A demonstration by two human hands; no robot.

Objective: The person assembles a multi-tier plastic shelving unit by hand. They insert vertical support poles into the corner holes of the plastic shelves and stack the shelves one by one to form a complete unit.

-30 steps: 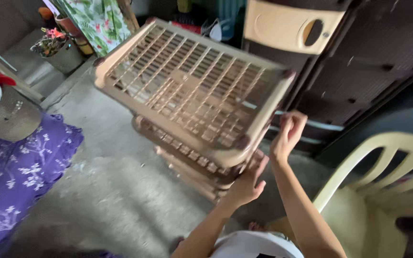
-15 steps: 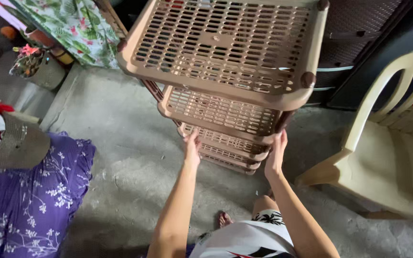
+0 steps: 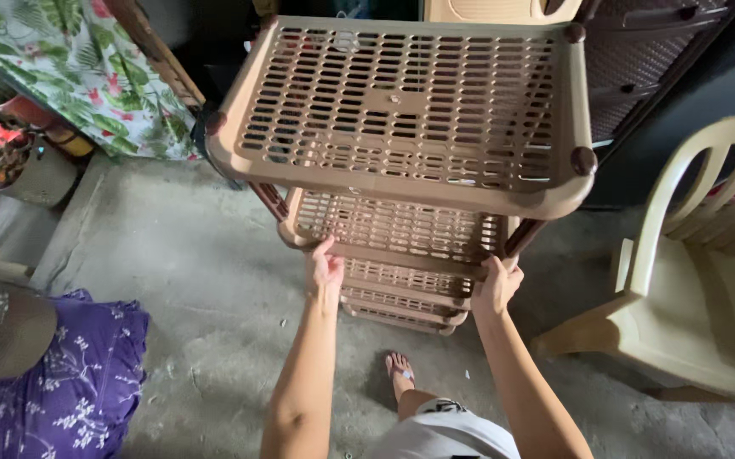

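Bare skin is being shown at the bottom of the view, where a foot in a sandal (image 3: 400, 368) is being rested on the grey floor (image 3: 214, 280). Just above it, the left hand (image 3: 326, 269) is being closed on the front edge of the second shelf of the tan plastic rack (image 3: 401, 110), near the left post. The right hand (image 3: 496, 285) is being wrapped around the front right corner of that same shelf, by the dark post. The rack is being kept standing on the floor, right in front of the person, with its slotted top shelf close to the camera.

A second ago the rack was being tipped over to one side and only touched at one corner. Now it is being held level and straight, with one hand on each side, so it looks steadier. Half a second ago the hands were being placed a little lower and looser.

Purple flowered cloth (image 3: 70, 399) is being seen at the left, a cream plastic chair (image 3: 690, 280) at the right, and a dark drawer cabinet (image 3: 639, 59) behind
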